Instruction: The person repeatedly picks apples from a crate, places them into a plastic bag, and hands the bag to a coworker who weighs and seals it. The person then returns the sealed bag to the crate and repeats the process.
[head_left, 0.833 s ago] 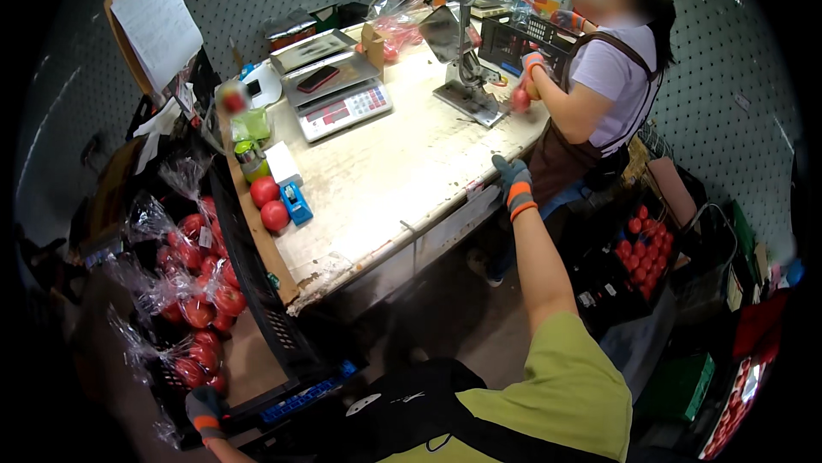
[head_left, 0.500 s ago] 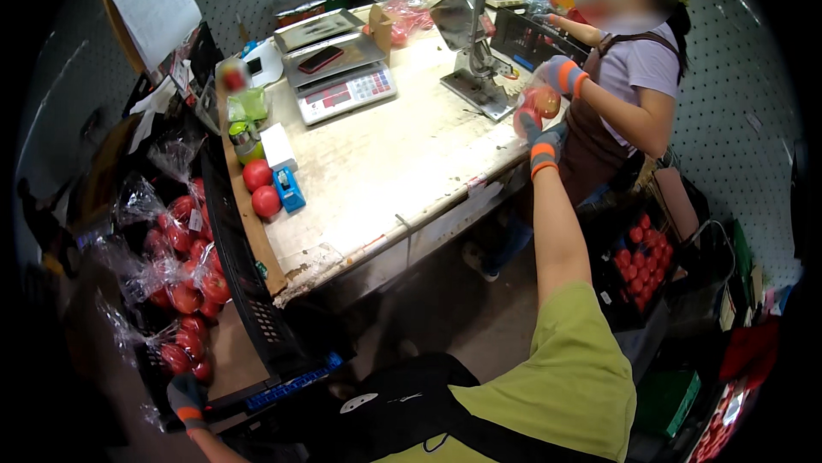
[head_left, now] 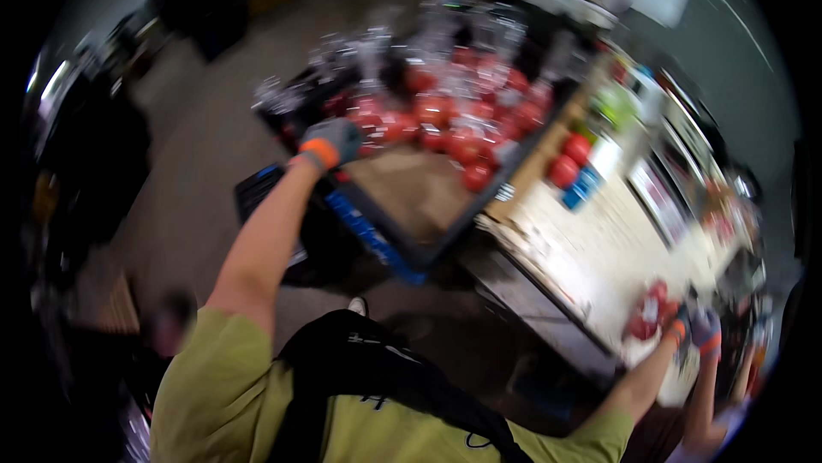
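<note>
My left hand [head_left: 334, 142], in a grey glove with an orange cuff, is at the near left edge of a black crate [head_left: 377, 244]. It is beside clear bags of red tomatoes [head_left: 437, 112]; blur hides its fingers. My right arm reaches to the far right over the table. My right hand [head_left: 679, 328], gloved the same way, is closed at the top of a clear bag of red tomatoes [head_left: 648, 316] above the tabletop. Right beside it is a co-worker's gloved hand [head_left: 707, 330].
On the pale table [head_left: 556, 266] are two loose tomatoes [head_left: 569, 161], a blue tape dispenser [head_left: 581, 187], a white box [head_left: 604, 155] and a scale [head_left: 659, 197]. Brown cardboard [head_left: 411, 189] lines the crate. The co-worker is at the lower right.
My view has swung left, bringing the crate to the middle, and is blurred. The bag of tomatoes now hangs left of my right hand; my left hand remains by the crate.
</note>
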Demonstrator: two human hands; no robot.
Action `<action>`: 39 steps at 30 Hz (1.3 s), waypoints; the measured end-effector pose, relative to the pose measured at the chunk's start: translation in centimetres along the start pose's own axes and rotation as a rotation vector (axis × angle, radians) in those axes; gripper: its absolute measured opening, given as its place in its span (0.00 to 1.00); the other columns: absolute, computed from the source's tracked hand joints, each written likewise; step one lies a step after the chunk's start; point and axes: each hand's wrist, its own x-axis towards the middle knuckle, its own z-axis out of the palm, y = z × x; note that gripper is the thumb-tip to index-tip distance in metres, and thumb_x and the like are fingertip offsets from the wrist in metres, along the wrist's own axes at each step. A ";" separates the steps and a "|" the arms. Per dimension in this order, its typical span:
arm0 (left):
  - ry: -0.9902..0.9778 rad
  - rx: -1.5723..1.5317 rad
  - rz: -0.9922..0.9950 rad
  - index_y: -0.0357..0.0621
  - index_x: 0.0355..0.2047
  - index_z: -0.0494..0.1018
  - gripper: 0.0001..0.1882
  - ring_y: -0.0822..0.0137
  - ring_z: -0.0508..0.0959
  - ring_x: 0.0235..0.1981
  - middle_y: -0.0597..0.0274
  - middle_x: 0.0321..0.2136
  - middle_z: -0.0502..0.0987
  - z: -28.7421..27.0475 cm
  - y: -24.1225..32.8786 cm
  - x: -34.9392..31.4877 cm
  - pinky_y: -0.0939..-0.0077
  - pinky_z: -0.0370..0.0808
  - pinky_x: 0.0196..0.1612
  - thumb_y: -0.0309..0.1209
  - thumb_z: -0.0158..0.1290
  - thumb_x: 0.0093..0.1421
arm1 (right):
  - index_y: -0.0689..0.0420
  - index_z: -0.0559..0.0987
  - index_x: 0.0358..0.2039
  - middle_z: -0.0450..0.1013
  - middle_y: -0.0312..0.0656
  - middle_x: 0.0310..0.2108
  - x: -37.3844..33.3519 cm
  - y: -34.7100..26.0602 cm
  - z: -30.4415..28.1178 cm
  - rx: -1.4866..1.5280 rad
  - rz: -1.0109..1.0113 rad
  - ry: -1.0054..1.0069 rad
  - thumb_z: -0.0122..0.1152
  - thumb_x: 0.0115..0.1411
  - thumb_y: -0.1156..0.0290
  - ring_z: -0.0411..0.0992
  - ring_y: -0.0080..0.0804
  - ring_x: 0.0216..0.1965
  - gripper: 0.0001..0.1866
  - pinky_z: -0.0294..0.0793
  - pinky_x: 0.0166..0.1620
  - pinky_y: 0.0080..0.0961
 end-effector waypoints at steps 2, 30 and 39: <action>0.004 -0.024 0.035 0.51 0.31 0.78 0.11 0.55 0.78 0.31 0.56 0.28 0.79 0.5 -0.5 0.3 0.62 0.74 0.36 0.40 0.54 0.49 | 0.61 0.72 0.50 0.70 0.53 0.49 0.6 -0.3 0.9 -0.066 0.034 -0.011 0.68 0.40 0.41 0.68 0.50 0.51 0.44 0.66 0.52 0.36; 0.076 -0.730 -0.021 0.33 0.44 0.72 0.15 0.61 0.80 0.26 0.50 0.26 0.79 -1.8 -34.4 -42.1 0.72 0.75 0.30 0.26 0.52 0.56 | 0.62 0.76 0.37 0.75 0.48 0.42 -52.4 -66.1 -28.5 0.809 -1.549 0.148 0.59 0.49 0.78 0.71 0.44 0.46 0.12 0.68 0.51 0.36; 0.143 -0.623 -0.154 0.31 0.46 0.71 0.15 0.63 0.81 0.29 0.49 0.29 0.80 -5.8 -50.7 -35.6 0.73 0.76 0.35 0.26 0.51 0.58 | 0.61 0.79 0.32 0.78 0.41 0.28 -64.0 -85.6 -14.5 1.222 -0.585 -0.404 0.64 0.49 0.67 0.74 0.27 0.28 0.12 0.71 0.32 0.24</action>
